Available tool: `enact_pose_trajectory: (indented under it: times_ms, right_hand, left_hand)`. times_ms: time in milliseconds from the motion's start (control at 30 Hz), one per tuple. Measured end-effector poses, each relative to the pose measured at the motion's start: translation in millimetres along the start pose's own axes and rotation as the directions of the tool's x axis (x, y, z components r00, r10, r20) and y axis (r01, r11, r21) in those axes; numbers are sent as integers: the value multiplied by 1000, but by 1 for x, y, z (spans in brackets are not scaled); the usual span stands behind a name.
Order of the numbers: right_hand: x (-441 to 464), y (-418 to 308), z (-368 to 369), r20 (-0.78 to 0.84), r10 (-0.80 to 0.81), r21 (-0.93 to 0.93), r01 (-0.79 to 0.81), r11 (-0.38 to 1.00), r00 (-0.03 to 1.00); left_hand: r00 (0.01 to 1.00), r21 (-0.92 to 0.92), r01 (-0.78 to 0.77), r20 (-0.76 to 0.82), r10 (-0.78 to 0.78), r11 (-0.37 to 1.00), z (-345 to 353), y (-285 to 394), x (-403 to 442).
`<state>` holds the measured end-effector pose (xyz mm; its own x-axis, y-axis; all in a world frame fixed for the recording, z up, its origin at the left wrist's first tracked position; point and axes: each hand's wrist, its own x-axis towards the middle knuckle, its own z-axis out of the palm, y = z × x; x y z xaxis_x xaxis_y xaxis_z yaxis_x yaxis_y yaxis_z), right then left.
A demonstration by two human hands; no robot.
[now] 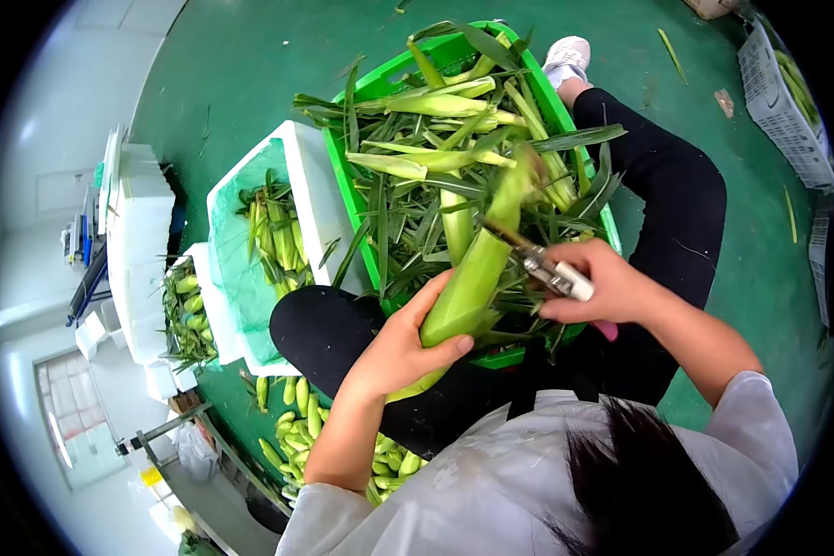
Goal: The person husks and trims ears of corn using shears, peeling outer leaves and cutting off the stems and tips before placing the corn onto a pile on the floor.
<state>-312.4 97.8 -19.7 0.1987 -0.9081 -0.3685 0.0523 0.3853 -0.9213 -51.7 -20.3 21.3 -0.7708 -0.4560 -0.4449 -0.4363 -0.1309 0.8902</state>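
Note:
My left hand (pixel 394 347) is wrapped round the lower part of an ear of corn (pixel 473 287) in its green husk. The ear tilts up and away over the near part of a green plastic crate (pixel 352 199). In my right hand (pixel 607 278) is a pair of pruning shears (pixel 539 263), closed round the handles. Its blades reach the upper part of the ear, where the tip is blurred by motion. Husk leaves and stalk pieces (pixel 435 104) fill the crate in front of me.
Left of the crate stands a white foam box (pixel 310 176) with a green liner and corn inside. Another box beyond holds more ears (pixel 193 310). Loose ears (pixel 296 435) lie on the green floor (pixel 241 65) at my left. Grey baskets (pixel 788 111) stand far right.

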Motion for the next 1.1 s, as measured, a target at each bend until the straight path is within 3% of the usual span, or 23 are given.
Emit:
enact_pose_trajectory:
  times_ms: [33, 67, 100, 133, 200, 267, 333, 367, 400, 467, 533, 600, 633, 733, 767, 900, 1000, 1100]
  right_hand:
    - [-7, -3, 7, 9, 61, 321, -60, 945, 998]
    - [-11, -3, 12, -10, 92, 346, -83, 935, 996]
    - [-20, -5, 14, 29, 116, 332, -119, 936, 993]
    - [-27, -6, 17, 66, 138, 315, -151, 937, 988]
    - [-34, 4, 40, 90, -51, 523, -3, 852, 995]
    - [-35, 3, 52, 116, 8, 410, -55, 910, 993]
    - [-18, 3, 62, -6, -46, 311, 46, 949, 999]
    - [-9, 0, 65, -92, -100, 288, 122, 950, 991]
    - [-3, -5, 61, -85, 4, 284, 21, 958, 996]
    - [3, -7, 63, -166, 108, 541, -1, 841, 980]
    - [-4, -7, 60, -176, 96, 487, 2, 874, 980]
    - [-16, -3, 59, -15, 187, 590, -142, 795, 982]
    - [-20, 7, 62, 35, 158, 585, -149, 797, 987]
    - [-25, 22, 76, 107, 95, 444, -134, 886, 990]
    - [-23, 21, 76, 188, 168, 422, -234, 876, 968]
    - [3, 13, 85, 104, 153, 518, -185, 835, 983]
    - [28, 13, 83, 128, 126, 667, -180, 723, 984]
    - [32, 10, 93, 69, 25, 616, -62, 785, 997]
  left_hand:
    - [1000, -91, 15, 0, -15, 996, 0, -5, -2]
    - [1000, -180, 29, 5, -29, 983, 0, -8, -4]
    - [998, -326, 7, -51, -25, 945, 5, -8, -4]
    - [991, -359, -64, -136, 16, 931, 7, -9, -4]
    - [945, -142, -171, -302, 122, 975, 8, -19, -4]
    - [918, -49, -186, -364, 156, 981, 16, -17, -3]
    - [930, -24, -148, -345, 130, 989, 28, -11, -1]
    - [938, 70, -181, -288, 194, 981, 33, -12, 4]
    - [923, -25, -211, -334, 190, 977, 37, -20, 8]
    - [957, -512, -114, -286, -43, 852, 31, -22, 9]
    - [920, -621, -272, -391, 10, 735, 15, -20, 13]
    - [798, -540, -447, -600, 45, 713, 0, -15, 15]
    - [712, -391, -503, -693, 113, 771, -8, -19, 17]
    - [541, -258, -661, -814, 210, 704, -17, -13, 18]
    - [526, -249, -686, -819, 229, 684, -16, -12, 19]
    - [563, -342, -760, -772, 296, 553, 9, -20, 21]
    - [407, -125, -845, -781, 474, 521, 19, -27, 22]
    - [378, -157, -888, -785, 491, 432, 6, -26, 15]
